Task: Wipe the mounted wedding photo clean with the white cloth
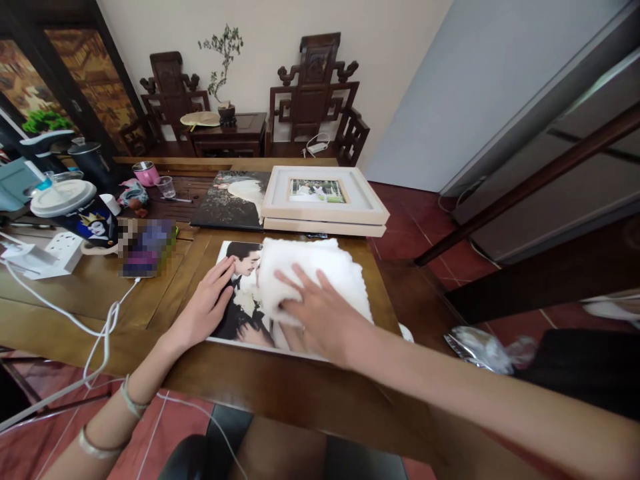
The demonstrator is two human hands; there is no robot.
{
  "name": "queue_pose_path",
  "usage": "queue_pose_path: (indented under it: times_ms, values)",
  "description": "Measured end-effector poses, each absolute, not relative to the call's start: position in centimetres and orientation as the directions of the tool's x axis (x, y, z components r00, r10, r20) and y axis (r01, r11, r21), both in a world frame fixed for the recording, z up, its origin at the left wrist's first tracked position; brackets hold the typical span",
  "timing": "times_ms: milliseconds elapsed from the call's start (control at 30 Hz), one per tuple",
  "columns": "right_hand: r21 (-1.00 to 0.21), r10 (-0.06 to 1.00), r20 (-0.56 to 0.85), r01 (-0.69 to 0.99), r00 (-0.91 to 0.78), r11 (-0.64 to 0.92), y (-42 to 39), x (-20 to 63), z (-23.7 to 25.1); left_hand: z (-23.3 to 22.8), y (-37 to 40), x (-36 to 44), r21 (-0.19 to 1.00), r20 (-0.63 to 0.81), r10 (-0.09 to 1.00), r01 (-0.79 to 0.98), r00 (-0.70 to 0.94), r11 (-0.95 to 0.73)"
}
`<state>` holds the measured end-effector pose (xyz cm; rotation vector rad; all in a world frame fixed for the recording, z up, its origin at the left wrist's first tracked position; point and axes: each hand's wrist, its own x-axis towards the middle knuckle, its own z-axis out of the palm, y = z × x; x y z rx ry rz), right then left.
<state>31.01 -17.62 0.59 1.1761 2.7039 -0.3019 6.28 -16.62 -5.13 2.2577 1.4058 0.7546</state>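
The right hand (320, 313) lies flat and open on a white cloth (315, 273), pressing it onto the photo print (240, 313) near the desk (165, 287) edge. The left hand (207, 303), fingers spread, holds the print's left side down. A hard push could slide the print off the edge.

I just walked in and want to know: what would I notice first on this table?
Right in the middle, the right hand presses a fluffy white cloth onto a big wedding photo lying flat at the table's near edge, while the left hand rests on the photo's left side. Just behind sits a stack of pale picture frames, beside a dark photo print.
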Motion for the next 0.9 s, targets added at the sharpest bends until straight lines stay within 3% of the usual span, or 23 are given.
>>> queue_pose_path:
  times_ms: [100, 233, 367, 467, 567, 767, 833, 900]
  values:
    - [-0.023, 0.792, -0.089, 0.796, -0.604, 0.605, -15.0, 30.7, -0.2, -4.8, -16.8, 6.4, 0.597, 0.236, 0.907, 0.684, 0.349, -0.418]
    - [-0.027, 0.756, -0.017, 0.757, -0.654, 0.653, -13.9, 28.4, -0.4, -3.9, -17.2, 6.5, 0.696, 0.325, 0.91, 0.586, 0.256, -0.414]
    - [-0.085, 0.539, 0.002, 0.537, -0.842, 0.839, -16.2, 26.2, 0.2, -3.4, -17.4, 6.2, 0.774, 0.404, 0.908, 0.487, 0.111, -0.404]
    - [-0.125, 0.338, 0.016, 0.333, -0.941, 0.935, -19.5, 26.6, 0.7, -3.4, -17.4, 6.2, 0.765, 0.41, 0.904, 0.493, 0.124, -0.415]
    - [-0.169, 0.256, -0.019, 0.255, -0.967, 0.952, -22.4, 28.5, 1.1, -3.5, -17.3, 6.4, 0.72, 0.395, 0.902, 0.55, 0.177, -0.423]
    - [-0.271, 0.439, -0.337, 0.532, -0.833, 0.802, -22.6, 32.0, 1.9, -4.2, -16.9, 6.7, 0.594, 0.285, 0.902, 0.678, 0.325, -0.432]
    - [-0.274, 0.547, -0.343, 0.638, -0.764, 0.72, -21.1, 33.0, 2.0, -4.4, -16.8, 6.7, 0.578, 0.286, 0.892, 0.679, 0.35, -0.452]
    - [-0.29, 0.635, -0.26, 0.686, -0.728, 0.668, -19.2, 33.7, 2.0, -4.5, -16.8, 6.7, 0.565, 0.294, 0.885, 0.681, 0.36, -0.465]
